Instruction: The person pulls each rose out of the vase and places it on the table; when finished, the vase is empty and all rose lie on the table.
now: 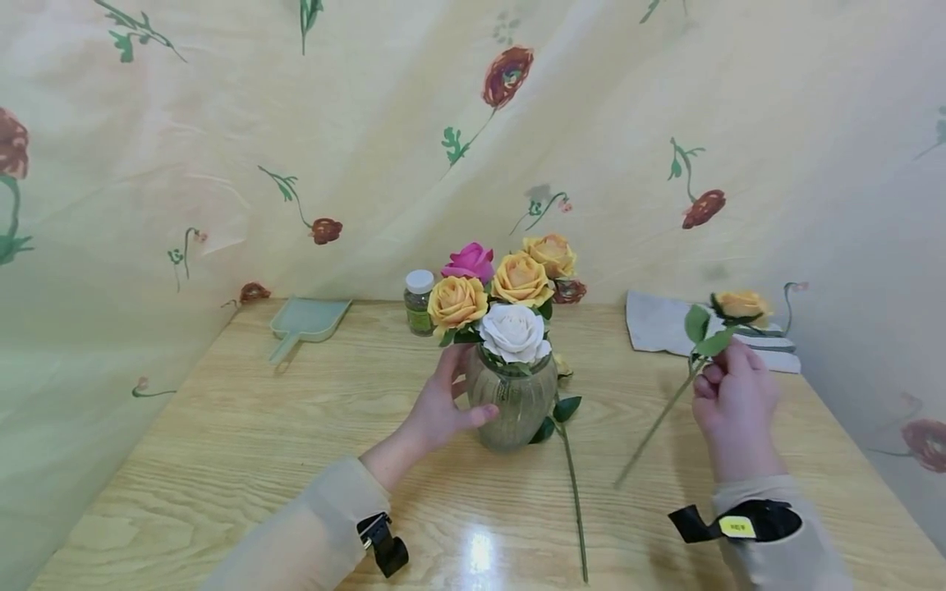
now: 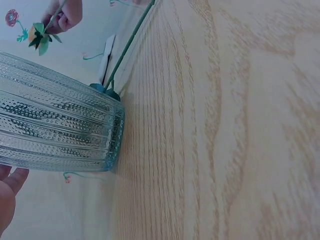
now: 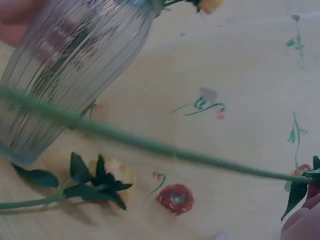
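Note:
A ribbed clear glass vase point(image 1: 510, 414) stands upright on the wooden table, filled with a pink rose point(image 1: 470, 261), a white rose point(image 1: 515, 332) and three yellow roses point(image 1: 521, 279). My left hand point(image 1: 436, 402) holds its left side, thumb across the front and fingers behind. Off to the right, my right hand point(image 1: 739, 394) pinches a yellow rose point(image 1: 741, 304) just below the bloom, its long green stem point(image 3: 175, 152) slanting down to the left. Another rose lies on the table beside the vase; its stem point(image 1: 573, 501) points toward me, and its yellow bloom point(image 3: 117, 175) shows in the right wrist view.
A pale green dustpan point(image 1: 310, 318) lies at the back left. Behind the vase stands a small white-lidded jar point(image 1: 420, 308). At the back right lies a folded grey cloth point(image 1: 654, 322), partly behind the right hand. Flower-print fabric point(image 1: 384, 123) closes off the table's far side.

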### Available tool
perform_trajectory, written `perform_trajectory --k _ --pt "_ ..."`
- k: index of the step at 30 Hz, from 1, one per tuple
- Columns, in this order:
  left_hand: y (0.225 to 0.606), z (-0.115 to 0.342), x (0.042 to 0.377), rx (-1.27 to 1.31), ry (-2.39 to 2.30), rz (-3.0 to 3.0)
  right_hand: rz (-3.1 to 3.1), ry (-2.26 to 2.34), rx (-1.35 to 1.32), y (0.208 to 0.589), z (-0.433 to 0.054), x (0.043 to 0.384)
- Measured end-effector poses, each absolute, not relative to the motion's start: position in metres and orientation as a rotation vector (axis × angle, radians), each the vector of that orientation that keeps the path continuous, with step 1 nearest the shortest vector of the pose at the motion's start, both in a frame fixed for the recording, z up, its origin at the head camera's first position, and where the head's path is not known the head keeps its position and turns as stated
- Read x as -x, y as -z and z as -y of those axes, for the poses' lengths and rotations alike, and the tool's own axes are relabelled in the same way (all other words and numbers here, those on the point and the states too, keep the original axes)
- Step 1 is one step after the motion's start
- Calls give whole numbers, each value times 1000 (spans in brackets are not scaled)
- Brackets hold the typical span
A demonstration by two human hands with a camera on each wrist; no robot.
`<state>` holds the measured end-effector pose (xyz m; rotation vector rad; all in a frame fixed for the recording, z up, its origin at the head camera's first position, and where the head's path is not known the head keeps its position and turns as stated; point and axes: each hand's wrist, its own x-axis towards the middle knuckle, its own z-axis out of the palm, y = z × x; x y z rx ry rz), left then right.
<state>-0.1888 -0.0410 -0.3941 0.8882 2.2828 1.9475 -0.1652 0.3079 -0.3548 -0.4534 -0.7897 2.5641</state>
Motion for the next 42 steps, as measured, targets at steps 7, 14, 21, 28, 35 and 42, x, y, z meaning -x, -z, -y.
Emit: perform_trajectory --k 7,14,21,28,35,42 --pt "394 42 188 -898 -1955 -2283 1117 -2427 634 371 -294 173" --pt "393 41 188 -873 -1948 -2287 1478 -2212 739 384 -275 182" --pt "392 42 188 -840 -1942 -2301 1923 -1900 644 401 -254 188" --pt "392 41 187 -839 -1939 -2304 2214 -1744 607 417 -245 187" --pt "393 41 187 -882 -1932 -2310 2380 -1561 552 430 -238 188" --pt "394 41 189 -906 -1912 -2301 2440 -1512 506 438 -232 191"
